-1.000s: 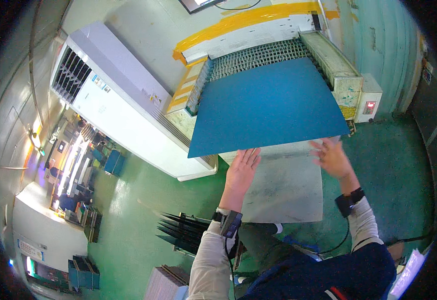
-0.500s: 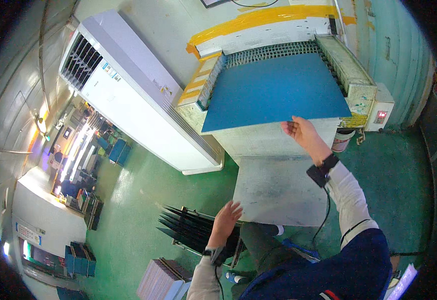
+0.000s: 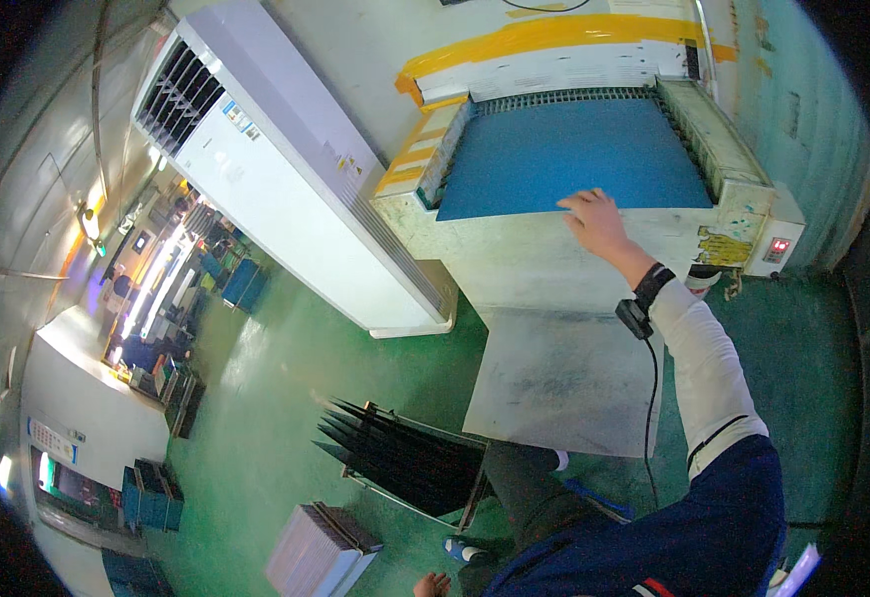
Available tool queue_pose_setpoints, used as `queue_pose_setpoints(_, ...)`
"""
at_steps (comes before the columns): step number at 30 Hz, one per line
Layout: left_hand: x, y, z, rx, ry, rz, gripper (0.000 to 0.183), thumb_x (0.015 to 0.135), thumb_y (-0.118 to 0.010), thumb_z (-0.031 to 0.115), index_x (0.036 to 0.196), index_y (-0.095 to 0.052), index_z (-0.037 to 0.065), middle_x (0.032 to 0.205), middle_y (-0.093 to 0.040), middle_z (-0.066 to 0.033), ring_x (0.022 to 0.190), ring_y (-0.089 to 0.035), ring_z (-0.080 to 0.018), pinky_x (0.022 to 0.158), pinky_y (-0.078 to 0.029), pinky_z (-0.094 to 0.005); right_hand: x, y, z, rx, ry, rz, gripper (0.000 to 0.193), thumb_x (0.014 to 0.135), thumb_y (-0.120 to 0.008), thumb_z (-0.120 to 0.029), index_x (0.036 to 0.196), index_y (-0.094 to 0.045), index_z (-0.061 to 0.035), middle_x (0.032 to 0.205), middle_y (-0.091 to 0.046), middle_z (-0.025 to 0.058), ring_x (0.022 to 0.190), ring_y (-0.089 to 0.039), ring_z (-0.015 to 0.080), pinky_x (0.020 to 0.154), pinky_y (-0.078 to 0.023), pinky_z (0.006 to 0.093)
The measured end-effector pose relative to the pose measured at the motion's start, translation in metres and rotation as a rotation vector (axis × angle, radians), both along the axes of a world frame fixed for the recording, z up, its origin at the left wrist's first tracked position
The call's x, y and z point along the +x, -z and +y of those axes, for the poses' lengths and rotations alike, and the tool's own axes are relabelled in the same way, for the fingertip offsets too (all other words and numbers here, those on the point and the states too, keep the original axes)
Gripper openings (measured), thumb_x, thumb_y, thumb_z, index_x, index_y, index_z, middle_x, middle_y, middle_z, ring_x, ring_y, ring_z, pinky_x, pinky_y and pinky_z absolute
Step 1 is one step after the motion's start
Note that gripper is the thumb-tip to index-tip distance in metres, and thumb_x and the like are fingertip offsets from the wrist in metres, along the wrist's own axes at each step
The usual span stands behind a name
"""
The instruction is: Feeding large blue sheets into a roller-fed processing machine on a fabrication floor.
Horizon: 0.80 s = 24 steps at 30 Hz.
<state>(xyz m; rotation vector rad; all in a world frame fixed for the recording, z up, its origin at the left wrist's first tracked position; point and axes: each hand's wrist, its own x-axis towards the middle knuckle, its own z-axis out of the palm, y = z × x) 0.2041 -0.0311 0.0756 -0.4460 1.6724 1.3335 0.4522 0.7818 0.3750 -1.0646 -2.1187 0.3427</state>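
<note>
A flat blue sheet (image 3: pixel 574 154) lies on the roller bed of a pale machine, its front edge along the machine's near lip. My right hand (image 3: pixel 596 221) is at that front edge, fingers stretched out to the left and nothing gripped. Whether the fingertips touch the sheet I cannot tell. Down at the lower edge of the view is my left hand (image 3: pixel 432 585), only partly in the picture. Its fingers look loosely apart, with nothing seen in them. Between my hands stands a low rack of thin black sheets (image 3: pixel 405 458).
A tall white air conditioner (image 3: pixel 296 189) stands left of the machine. Below the machine's front hangs or leans a grey panel (image 3: pixel 564 383). A stack of pale sheets (image 3: pixel 318 552) is on the green floor near my feet. A control box (image 3: pixel 775 247) sits at the right.
The blue sheet has moved farther back into the machine, covering more rollers. My left hand has dropped toward the lower edge. My right hand stays at the sheet's front edge.
</note>
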Motion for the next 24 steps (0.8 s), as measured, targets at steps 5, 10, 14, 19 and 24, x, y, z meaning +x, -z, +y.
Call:
queue_pose_setpoints(5,0.039,-0.024,-0.014,-0.146,0.032,-0.033,0.058,0.100,-0.052,0.032,0.147,-0.034,0.004,0.149,-0.040,-0.0155,0.133,-0.044,-0.0314,0.109,-0.038,-0.0423,-0.031,-0.005,-0.011,0.056,0.012,-0.448,0.053,0.092,-0.061,-0.041,0.141,-0.049,-0.0262,0.155,-0.031,0.0109,0.143,-0.026,0.0351,0.115,-0.020,0.0547)
queue_pose_setpoints(10,0.057,-0.026,-0.005,0.051,-0.015,-0.104,0.058,0.098,-0.056,0.036,0.144,-0.039,0.005,0.143,-0.047,-0.0166,0.128,-0.049,-0.0289,0.107,-0.041,-0.0437,-0.038,-0.008,0.008,0.076,0.094,-0.469,0.056,0.091,-0.060,-0.044,0.143,-0.046,-0.0278,0.155,-0.033,0.0094,0.143,-0.027,0.0349,0.114,-0.022,0.0546)
queue_pose_setpoints(14,0.056,0.012,-0.035,0.354,0.128,0.016,0.054,0.098,-0.056,0.038,0.140,-0.046,0.006,0.131,-0.057,-0.0173,0.119,-0.056,-0.0284,0.102,-0.045,-0.0461,-0.047,-0.002,0.037,0.084,0.106,-0.450,0.056,0.090,-0.061,-0.046,0.141,-0.049,-0.0262,0.151,-0.039,0.0099,0.139,-0.032,0.0369,0.111,-0.025,0.0574)
queue_pose_setpoints(19,0.043,0.013,-0.031,0.302,0.166,-0.014,0.053,0.098,-0.056,0.038,0.140,-0.047,0.007,0.130,-0.058,-0.0172,0.118,-0.057,-0.0286,0.101,-0.045,-0.0462,-0.040,-0.008,0.052,0.073,0.101,-0.443,0.052,0.091,-0.060,-0.044,0.138,-0.050,-0.0246,0.149,-0.041,0.0103,0.139,-0.033,0.0357,0.111,-0.025,0.0567)
queue_pose_setpoints(24,0.024,0.004,-0.017,0.248,0.236,-0.046,0.052,0.098,-0.056,0.038,0.139,-0.048,0.007,0.128,-0.059,-0.0171,0.117,-0.058,-0.0288,0.100,-0.045,-0.0463,-0.039,-0.009,0.056,0.061,0.085,-0.427,0.050,0.092,-0.060,-0.043,0.137,-0.051,-0.0223,0.147,-0.042,0.0103,0.138,-0.034,0.0347,0.112,-0.024,0.0562)
